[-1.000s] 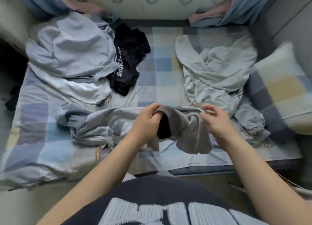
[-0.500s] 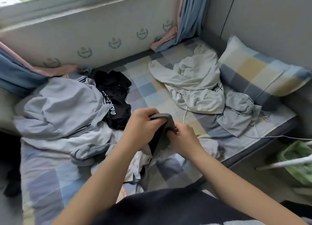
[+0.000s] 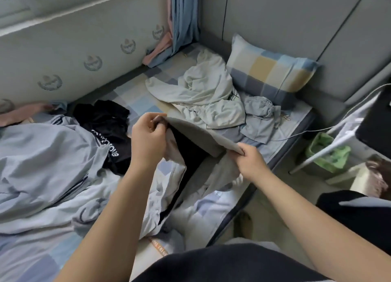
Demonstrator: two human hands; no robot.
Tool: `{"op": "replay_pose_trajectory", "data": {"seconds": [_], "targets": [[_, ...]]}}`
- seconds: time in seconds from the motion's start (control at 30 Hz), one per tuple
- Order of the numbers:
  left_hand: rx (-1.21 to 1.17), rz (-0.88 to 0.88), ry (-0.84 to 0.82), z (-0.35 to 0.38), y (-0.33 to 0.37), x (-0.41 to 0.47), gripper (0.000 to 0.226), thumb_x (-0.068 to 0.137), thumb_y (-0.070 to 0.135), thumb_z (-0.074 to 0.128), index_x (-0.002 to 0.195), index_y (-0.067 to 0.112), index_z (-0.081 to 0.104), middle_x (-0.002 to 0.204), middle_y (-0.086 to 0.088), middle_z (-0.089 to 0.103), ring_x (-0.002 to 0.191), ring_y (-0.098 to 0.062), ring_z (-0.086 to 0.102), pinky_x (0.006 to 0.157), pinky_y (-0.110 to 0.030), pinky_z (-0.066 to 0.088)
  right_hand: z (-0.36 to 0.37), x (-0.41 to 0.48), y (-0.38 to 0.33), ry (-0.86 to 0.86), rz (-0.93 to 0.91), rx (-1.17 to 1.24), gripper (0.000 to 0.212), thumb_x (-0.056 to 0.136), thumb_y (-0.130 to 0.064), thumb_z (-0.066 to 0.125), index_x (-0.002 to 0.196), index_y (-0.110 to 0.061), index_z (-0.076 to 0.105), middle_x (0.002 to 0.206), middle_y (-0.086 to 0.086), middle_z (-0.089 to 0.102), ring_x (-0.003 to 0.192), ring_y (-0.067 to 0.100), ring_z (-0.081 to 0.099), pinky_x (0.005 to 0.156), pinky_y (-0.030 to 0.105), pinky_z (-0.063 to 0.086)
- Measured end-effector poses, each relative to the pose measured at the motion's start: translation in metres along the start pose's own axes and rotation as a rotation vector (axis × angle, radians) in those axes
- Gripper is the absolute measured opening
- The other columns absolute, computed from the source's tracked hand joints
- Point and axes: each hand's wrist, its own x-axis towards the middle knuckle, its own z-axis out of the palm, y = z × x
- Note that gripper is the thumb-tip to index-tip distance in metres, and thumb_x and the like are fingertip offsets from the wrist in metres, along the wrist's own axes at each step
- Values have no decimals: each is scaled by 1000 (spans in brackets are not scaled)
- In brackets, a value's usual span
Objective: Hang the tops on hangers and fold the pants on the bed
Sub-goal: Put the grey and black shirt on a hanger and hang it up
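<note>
Head camera, looking down: a person is standing at the side of a bed (image 3: 135, 100) with a checked sheet and is holding a grey garment (image 3: 196, 133) up between both hands. The left hand (image 3: 148, 142) is pinching one end of a straight fabric edge with thumb and curled fingers. The right hand (image 3: 251, 163) is pinching the other end, lower and nearer the bed's side. Each grip is closing tightly on the cloth, and the edge is stretching taut between them. The rest of the garment, with a dark panel showing underneath, is trailing down onto the sheet.

Both forearms are reaching forward from the bottom of the view, and the left hand is sitting higher than the right.

The person is probably finding the garment's shape before dealing with it. The straight edge is suggesting a waistband or hem, but top or pants cannot be told. Pants would be needing a flat spread on bare sheet, and a top would be needing a hanger; none is showing. A black top (image 3: 105, 131) is lying just left of the hands, and a pale crumpled garment (image 3: 201, 95) is lying beyond them, beside a pillow (image 3: 270, 70).
</note>
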Motion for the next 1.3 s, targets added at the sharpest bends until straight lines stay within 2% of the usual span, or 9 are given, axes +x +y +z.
{"op": "replay_pose_trajectory", "data": {"seconds": [0.17,0.37,0.5,0.6,0.73,1.03,1.13,1.2,1.3], "targets": [[97,138,-204,56,4,-30,19,95,31,68,112,36,60,111,25,62,108,-1,58,85,-17,44,-87,-35,-13,293,61,322,24,92,-37,70,94,-14,76,96,9,77,90,17,70,82,36,54],[168,128,-1077,143,4,-118,51,72,59,75,116,38,64,111,18,67,107,0,62,93,-26,49,-160,-101,-11,603,70,486,25,90,-43,72,90,-18,73,87,-9,78,85,3,73,67,20,56],[348,242,-1128,202,2,-167,13,88,38,72,92,40,60,93,13,65,92,-13,63,85,-34,52,-207,-160,18,800,126,558,29,91,-42,69,99,-14,73,101,0,78,102,12,72,94,36,55],[343,332,-1171,236,11,-210,34,96,28,66,69,37,47,60,15,54,64,-10,50,61,-20,41,-241,-215,49,928,187,625,26,94,-38,68,102,-14,71,102,1,77,104,14,71,94,36,55],[188,414,-1360,267,46,-283,31,95,28,62,71,31,43,60,12,42,59,-6,37,58,-26,34,-283,-295,92,1014,234,709,19,98,-30,65,105,-14,74,104,4,77,106,22,71,87,40,58],[-266,386,-1515,333,178,-450,45,90,41,65,82,-1,49,71,-26,48,67,-24,49,64,-55,54,-288,-472,167,705,347,552,70,67,-60,79,131,-43,56,131,-19,64,114,-2,63,98,34,49],[-343,289,-1601,346,208,-506,40,92,36,67,83,-1,53,76,-30,51,72,-32,55,72,-67,54,-268,-503,192,589,350,498,73,76,-54,81,138,-48,43,130,-32,59,121,-10,55,93,12,48],[-409,242,-1662,353,224,-540,31,93,33,66,79,6,57,77,-20,53,73,-32,53,69,-57,51,-261,-516,216,668,416,418,59,81,-50,77,130,-53,45,117,-34,63,108,-12,60,81,6,49],[-446,209,-1696,362,241,-572,21,92,28,66,79,12,60,79,-17,58,73,-30,56,68,-49,49,-270,-540,254,937,541,183,8,96,-25,62,103,-26,66,85,-10,71,78,9,66,75,39,56]]}}
